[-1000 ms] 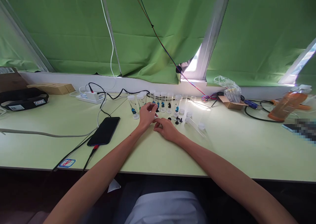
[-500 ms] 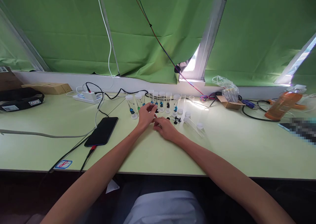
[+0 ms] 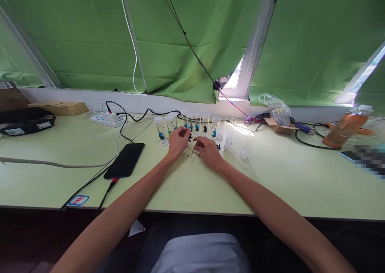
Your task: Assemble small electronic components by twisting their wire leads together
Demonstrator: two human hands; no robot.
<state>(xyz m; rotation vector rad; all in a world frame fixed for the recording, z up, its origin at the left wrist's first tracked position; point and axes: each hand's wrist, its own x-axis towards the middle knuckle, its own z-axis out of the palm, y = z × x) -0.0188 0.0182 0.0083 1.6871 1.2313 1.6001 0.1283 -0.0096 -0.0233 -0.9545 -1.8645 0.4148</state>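
My left hand (image 3: 179, 141) is closed in a pinch at the front of a row of clear tubes. What it holds is hidden by the fingers; a small dark part shows beside its fingertips. My right hand (image 3: 207, 150) hovers just to the right, fingers bent and a gap between thumb and forefinger. Under it lie several thin wire-like pieces (image 3: 192, 155) with tiny reddish ends. Upright tubes with white caps hold small blue parts, such as the tube at the left end (image 3: 161, 131), and one holds a black part (image 3: 205, 128). A small black piece (image 3: 218, 147) lies past my right hand.
Clear tubes (image 3: 236, 155) lie on the table to the right, near loose white caps (image 3: 244, 155). A phone (image 3: 124, 160) with a cable is at the left. A power strip (image 3: 108, 119), an open carton (image 3: 279, 126) and an orange bottle (image 3: 345, 128) stand farther back.
My right hand has shifted slightly up and right, its fingers drawing apart from my left hand. The thin pieces on the table now show between the hands. My left hand stays in place.
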